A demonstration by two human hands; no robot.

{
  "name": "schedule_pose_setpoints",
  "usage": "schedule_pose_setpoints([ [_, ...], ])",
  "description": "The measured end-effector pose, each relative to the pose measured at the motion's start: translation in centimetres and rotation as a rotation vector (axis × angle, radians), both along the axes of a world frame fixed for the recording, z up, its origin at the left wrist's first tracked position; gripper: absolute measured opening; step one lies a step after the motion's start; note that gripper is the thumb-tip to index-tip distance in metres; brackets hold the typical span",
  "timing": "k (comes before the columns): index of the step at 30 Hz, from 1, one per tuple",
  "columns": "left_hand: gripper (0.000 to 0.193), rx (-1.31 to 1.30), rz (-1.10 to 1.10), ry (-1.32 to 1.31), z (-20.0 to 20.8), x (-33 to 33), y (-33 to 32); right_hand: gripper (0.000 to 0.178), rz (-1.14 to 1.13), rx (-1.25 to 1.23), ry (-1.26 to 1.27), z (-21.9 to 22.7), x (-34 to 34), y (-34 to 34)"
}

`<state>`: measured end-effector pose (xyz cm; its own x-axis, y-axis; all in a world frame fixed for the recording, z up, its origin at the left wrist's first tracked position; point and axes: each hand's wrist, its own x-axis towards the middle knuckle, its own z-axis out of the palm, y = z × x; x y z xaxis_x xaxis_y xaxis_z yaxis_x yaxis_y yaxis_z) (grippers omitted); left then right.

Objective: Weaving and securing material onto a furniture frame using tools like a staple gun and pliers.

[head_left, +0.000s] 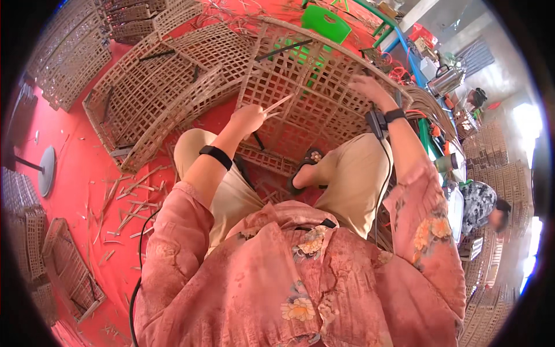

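Observation:
A brown open-weave wicker panel [326, 75] with a rigid frame stands tilted in front of my knees. My left hand [248, 118] is closed on pale thin strips [278, 104], whose two free ends point toward the weave. My right hand [368, 89] holds nothing that I can see. Its fingers are apart over the panel's upper right part; whether they touch it I cannot tell. Short black bars [283, 50] cross the panel in places.
More woven panels [150, 87] lie to the left, with stacks [66, 55] behind. Cut strips [130, 202] litter the red floor [75, 168]. A green plastic stool [325, 24] stands beyond the panel. At right are coiled canes [430, 110], a metal kettle [448, 80] and another person [480, 208].

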<state>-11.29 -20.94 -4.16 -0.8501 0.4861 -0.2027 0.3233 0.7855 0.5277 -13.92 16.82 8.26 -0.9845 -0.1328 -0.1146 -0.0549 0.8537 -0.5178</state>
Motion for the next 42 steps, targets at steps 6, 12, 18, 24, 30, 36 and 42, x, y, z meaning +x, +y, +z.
schedule_pose_setpoints([
  [6,0.032,0.036,0.094,-0.142,-2.9,-1.6,5.6,0.062,-0.351,-0.197,-0.354,1.9,14.3,1.8],
  [12,0.031,0.066,0.153,-0.102,-6.4,-11.1,11.1,0.047,-0.453,-0.219,0.119,-1.6,20.4,2.5],
  [18,0.016,0.906,0.72,-0.974,-7.1,-1.8,18.3,0.059,-0.68,0.042,0.142,-0.9,25.8,3.7],
  [24,0.028,0.949,0.999,-0.96,-7.3,-0.3,11.1,0.054,-0.639,0.134,0.271,2.5,27.7,1.4],
  [30,0.034,0.988,0.952,-0.953,-7.0,-1.7,10.5,0.055,-0.688,0.222,0.396,3.7,31.1,2.0],
  [36,0.023,0.886,0.932,-0.943,-11.6,-4.9,11.9,0.059,-0.838,0.379,0.377,3.0,32.7,1.3],
  [42,0.023,1.003,0.896,-0.874,-9.1,-1.9,14.1,0.062,-0.936,0.404,0.331,-1.4,36.7,7.2],
])
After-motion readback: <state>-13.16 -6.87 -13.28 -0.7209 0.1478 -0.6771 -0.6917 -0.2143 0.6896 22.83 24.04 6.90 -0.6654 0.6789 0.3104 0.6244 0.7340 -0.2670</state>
